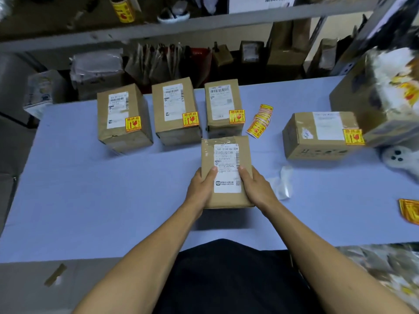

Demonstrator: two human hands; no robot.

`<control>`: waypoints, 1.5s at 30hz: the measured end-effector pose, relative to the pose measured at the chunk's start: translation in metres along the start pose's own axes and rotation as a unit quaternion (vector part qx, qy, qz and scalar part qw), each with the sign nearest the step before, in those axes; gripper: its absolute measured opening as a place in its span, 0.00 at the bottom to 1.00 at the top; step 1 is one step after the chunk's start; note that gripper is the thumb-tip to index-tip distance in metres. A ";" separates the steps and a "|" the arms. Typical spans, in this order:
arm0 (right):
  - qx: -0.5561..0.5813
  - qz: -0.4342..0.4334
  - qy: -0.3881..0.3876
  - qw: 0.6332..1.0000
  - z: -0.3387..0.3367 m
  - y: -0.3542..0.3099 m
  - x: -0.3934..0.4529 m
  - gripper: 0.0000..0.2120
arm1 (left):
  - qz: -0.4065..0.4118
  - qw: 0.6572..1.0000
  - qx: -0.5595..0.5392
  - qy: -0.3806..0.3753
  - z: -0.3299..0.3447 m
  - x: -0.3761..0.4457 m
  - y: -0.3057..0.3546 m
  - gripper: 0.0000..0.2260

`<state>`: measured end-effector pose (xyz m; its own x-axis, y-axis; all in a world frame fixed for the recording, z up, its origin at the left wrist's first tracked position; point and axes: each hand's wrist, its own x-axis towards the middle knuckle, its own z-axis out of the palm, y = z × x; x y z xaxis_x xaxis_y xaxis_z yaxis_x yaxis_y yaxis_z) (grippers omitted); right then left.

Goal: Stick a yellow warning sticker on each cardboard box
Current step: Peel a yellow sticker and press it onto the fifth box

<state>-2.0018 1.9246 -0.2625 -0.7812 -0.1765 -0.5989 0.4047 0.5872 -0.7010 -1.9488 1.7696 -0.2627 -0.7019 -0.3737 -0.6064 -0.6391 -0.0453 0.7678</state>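
A small cardboard box [226,155] with a white shipping label and no yellow sticker is at the table's middle. My left hand [200,188] grips its left side and my right hand [255,186] grips its right side, thumbs on top. Behind it stand three boxes in a row, the left one [122,118], the middle one [174,109] and the right one [223,107], each with a yellow warning sticker at its label's lower right. A fourth stickered box [317,137] lies to the right. A strip of yellow stickers [259,121] lies between them.
The light blue table [102,189] carries crumpled clear backing film [282,184] right of my hands and more yellow stickers [410,213] at the right edge. A big open carton [383,96] with packing stands at far right. Shelves with parcels run behind.
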 end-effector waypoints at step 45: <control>-0.062 0.015 0.168 0.984 -0.079 -0.041 0.204 0.16 | 0.321 0.760 0.565 -0.010 0.026 0.073 0.051 0.33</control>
<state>-2.2159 1.9267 -0.3254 -0.8914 0.1011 -0.4418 0.3850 0.6830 -0.6207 -2.0405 1.7639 -0.2732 -0.9806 0.0315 -0.1935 -0.0172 0.9694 0.2450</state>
